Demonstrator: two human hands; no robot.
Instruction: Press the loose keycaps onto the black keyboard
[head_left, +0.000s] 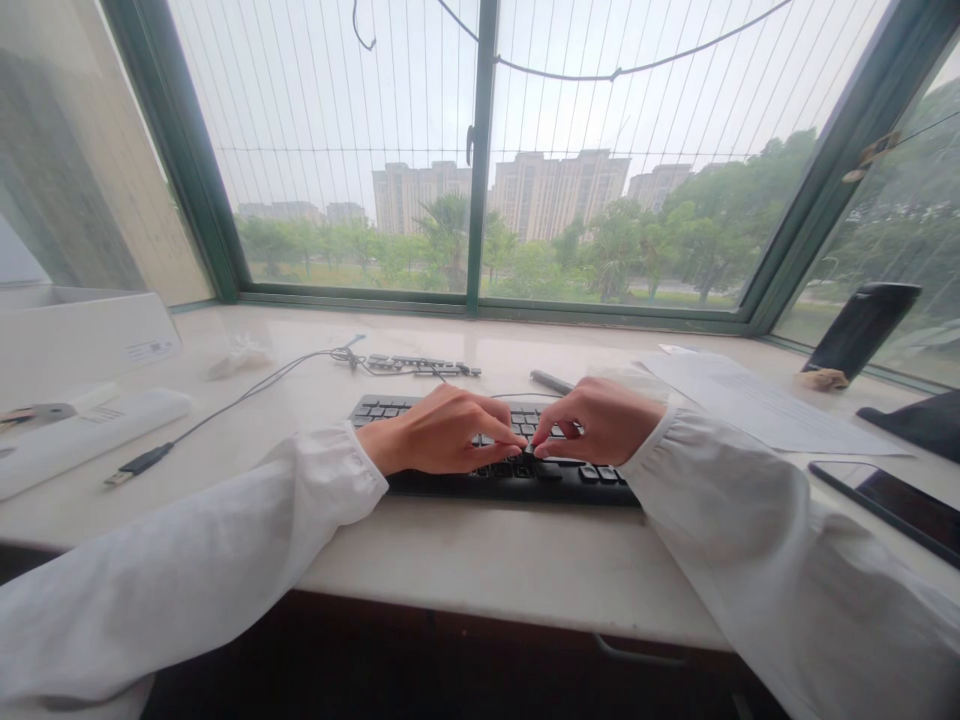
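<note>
A black keyboard (450,480) lies on the pale stone sill in front of me. Both of my hands rest on its middle, in white sleeves. My left hand (442,432) is curled, its fingertips pressed together and pointing right. My right hand (600,420) pinches with thumb and forefinger, pointing left. The fingertips of the two hands meet over one spot of the keys, near the middle rows. What they pinch there is too small to make out.
A grey cable with a USB plug (139,463) runs left from a strip of small dark parts (420,365). White boxes (82,345) stand at left. A pen (551,381), papers (757,400), a flat phone (900,505) and a dark phone leaning on the window (862,325) lie at right.
</note>
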